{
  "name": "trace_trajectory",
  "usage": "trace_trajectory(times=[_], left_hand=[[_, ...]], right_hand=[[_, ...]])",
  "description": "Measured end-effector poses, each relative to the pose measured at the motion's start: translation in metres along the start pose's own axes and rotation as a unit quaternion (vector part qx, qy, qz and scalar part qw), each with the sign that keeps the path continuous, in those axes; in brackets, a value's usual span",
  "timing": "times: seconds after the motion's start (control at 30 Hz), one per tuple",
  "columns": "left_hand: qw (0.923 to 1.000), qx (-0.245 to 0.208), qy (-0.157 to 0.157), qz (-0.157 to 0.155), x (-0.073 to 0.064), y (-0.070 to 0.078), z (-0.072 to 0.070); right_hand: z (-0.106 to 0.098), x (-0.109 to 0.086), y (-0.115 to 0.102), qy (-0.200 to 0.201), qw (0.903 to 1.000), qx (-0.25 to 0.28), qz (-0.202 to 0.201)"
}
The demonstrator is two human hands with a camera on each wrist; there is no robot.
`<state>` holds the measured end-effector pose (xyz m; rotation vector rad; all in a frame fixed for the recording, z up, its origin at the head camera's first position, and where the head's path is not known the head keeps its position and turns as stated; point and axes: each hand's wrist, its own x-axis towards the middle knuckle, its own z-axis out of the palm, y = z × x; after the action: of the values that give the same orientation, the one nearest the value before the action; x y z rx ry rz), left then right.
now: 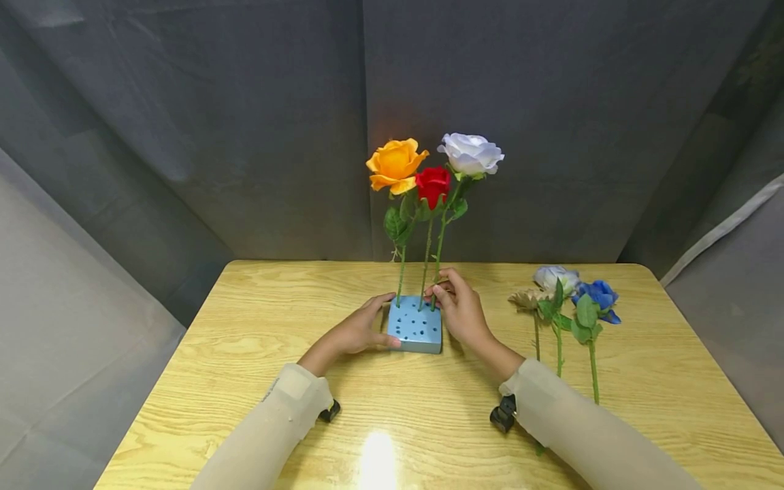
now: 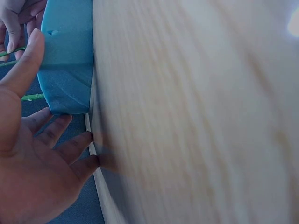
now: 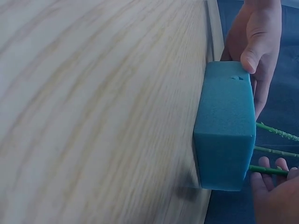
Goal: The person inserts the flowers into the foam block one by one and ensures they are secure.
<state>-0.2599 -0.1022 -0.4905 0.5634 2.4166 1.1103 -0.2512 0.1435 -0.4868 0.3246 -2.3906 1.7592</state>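
Note:
A blue foam block [image 1: 415, 327] dotted with holes sits on the table, with three artificial roses upright in its far part. They are an orange rose [image 1: 395, 166], a shorter red rose [image 1: 433, 185] and a white rose [image 1: 471, 154] with a faint lilac tint. My left hand [image 1: 358, 329] holds the block from its left side, thumb at the near corner and fingers at the far one. Low on the white rose's stem [image 1: 441, 238], close above the block, the thumb and fingers of my right hand [image 1: 463, 309] pinch it. In the right wrist view the stems [image 3: 275, 151] enter the block's top.
At the right of the wooden table [image 1: 294, 292] lie a pale lilac rose [image 1: 556, 279], a beige flower [image 1: 528, 299] and a blue rose [image 1: 597, 299]. My right forearm crosses over their stems. A grey curtain [image 1: 275, 136] hangs behind the table's far edge.

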Motion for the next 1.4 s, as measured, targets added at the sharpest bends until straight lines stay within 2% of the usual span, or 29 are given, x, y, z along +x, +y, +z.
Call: trace_trajectory(times=[0.3, 0.6, 0.63, 0.83, 1.17, 1.4], left_hand=[[1.0000, -0.002, 0.000, 0.003, 0.002, -0.002, 0.000], [1.0000, 0.000, 0.000, 0.000, 0.002, 0.000, -0.001], [1.0000, 0.000, 0.000, 0.000, 0.001, 0.001, -0.001], [1.0000, 0.001, 0.000, -0.003, 0.000, 0.003, -0.001], [1.0000, 0.004, 0.000, -0.003, 0.000, 0.002, -0.001], [1.0000, 0.004, 0.001, -0.005, -0.001, 0.002, 0.000]], right_hand=[[0.000, -0.001, 0.001, 0.003, 1.0000, -0.002, 0.001], [-0.003, -0.003, -0.006, -0.007, 0.9997, 0.019, 0.016], [-0.002, -0.001, 0.000, -0.009, 0.9996, 0.022, 0.018], [-0.004, -0.002, 0.000, -0.021, 0.9989, 0.038, 0.017], [-0.006, -0.002, -0.002, -0.013, 0.9986, 0.044, 0.025], [-0.011, -0.004, -0.001, -0.016, 0.9971, 0.071, 0.019]])
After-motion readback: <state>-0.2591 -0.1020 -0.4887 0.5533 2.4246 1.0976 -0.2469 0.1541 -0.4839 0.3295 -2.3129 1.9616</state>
